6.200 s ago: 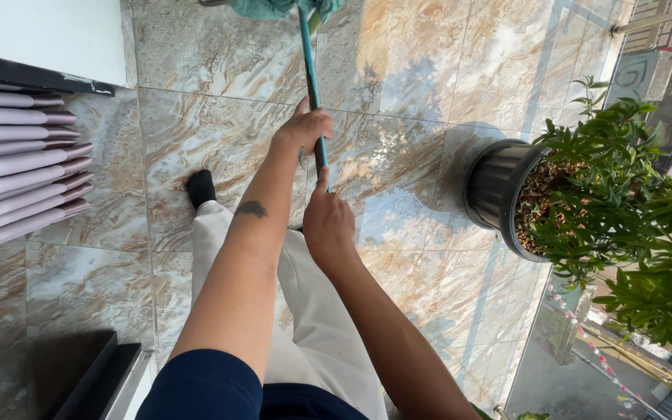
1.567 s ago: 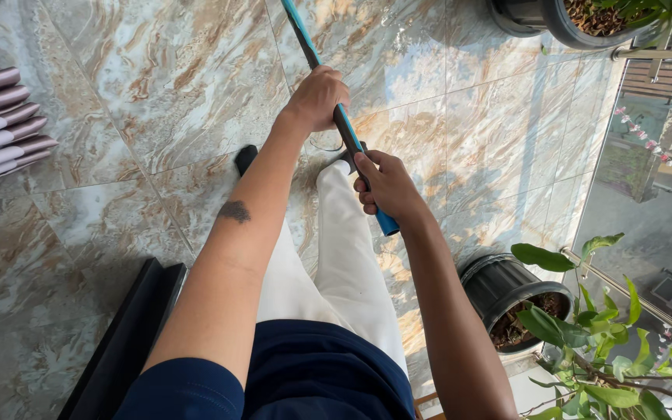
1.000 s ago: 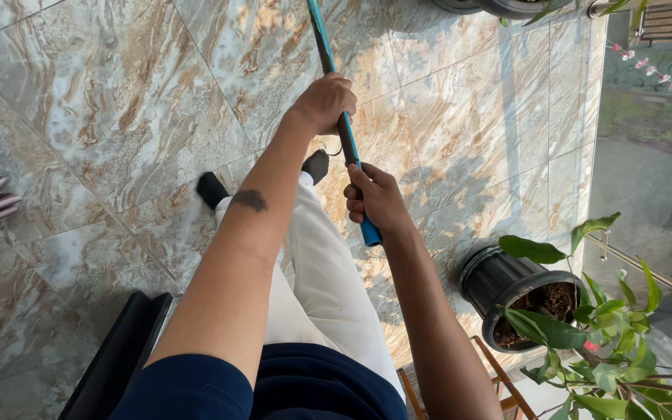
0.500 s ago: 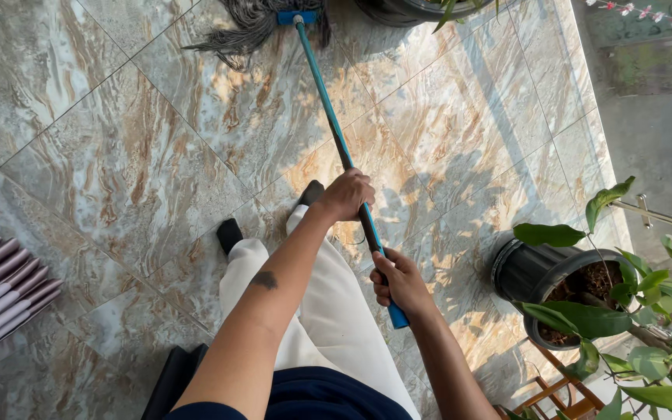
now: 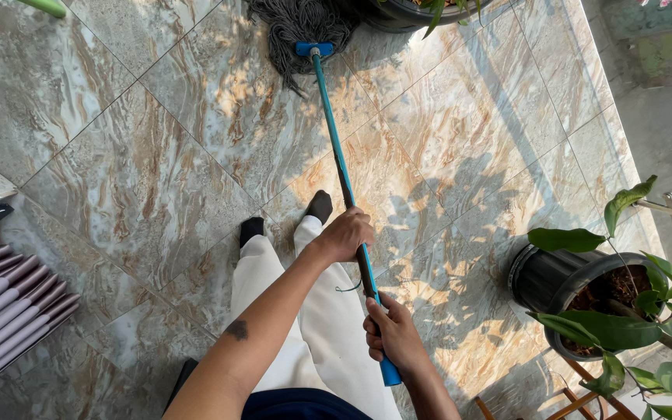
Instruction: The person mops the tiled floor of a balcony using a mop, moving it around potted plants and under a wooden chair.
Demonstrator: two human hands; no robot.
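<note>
- Head view, looking straight down: the left hand (image 5: 344,235) is wrapped around the mop handle (image 5: 341,167) about halfway up the pole, fingers closed tight on it.
- The right hand (image 5: 393,334) is clamped on the same handle lower down, near the blue end grip (image 5: 390,372); the very tip of that grip is half tucked behind the wrist.
- The handle runs up and away to the grey stringy mop head (image 5: 299,29), which sits on the marble-look tile floor (image 5: 141,148) at the top of the shot, right against a dark pot (image 5: 398,14) that's mostly cut off by the edge.
- Two dark-socked feet (image 5: 285,219) and pale trousers show below the arms; the handle crosses just beside the right foot.
- Black plant pot (image 5: 542,276) on the right, leaves covering most of the soil, and I think it's on a wooden stand (image 5: 577,400), but only a corner shows.
- Purple slatted thing (image 5: 5,299) at far left, cropped, can't tell what it is.
</note>
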